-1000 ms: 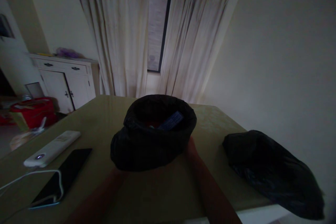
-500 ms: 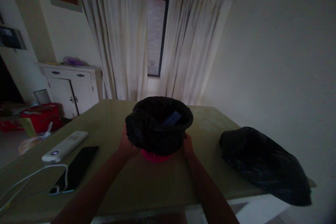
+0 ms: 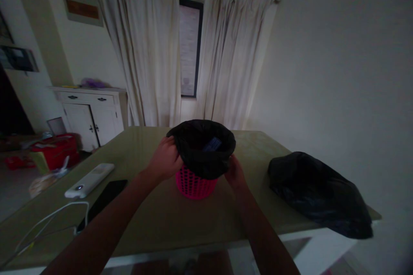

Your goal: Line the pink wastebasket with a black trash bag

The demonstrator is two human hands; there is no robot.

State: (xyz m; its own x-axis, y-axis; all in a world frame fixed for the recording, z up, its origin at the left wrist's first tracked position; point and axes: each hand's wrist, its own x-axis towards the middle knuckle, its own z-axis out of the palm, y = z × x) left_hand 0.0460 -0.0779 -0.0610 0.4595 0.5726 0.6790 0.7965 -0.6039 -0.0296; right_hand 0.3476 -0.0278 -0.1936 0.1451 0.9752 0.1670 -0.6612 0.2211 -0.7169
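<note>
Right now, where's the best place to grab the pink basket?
I'd take the basket by its bare wall, just below the black liner, coming from left and right together. It looks upright and seems to narrow toward its base; the loose liner hides its rim, so gripping there might slip.

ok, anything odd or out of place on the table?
One thing: the loose black bag on the right laps over the near edge of the table, so it looks carelessly placed. The pink basket looks upright; no spill visible.
</note>
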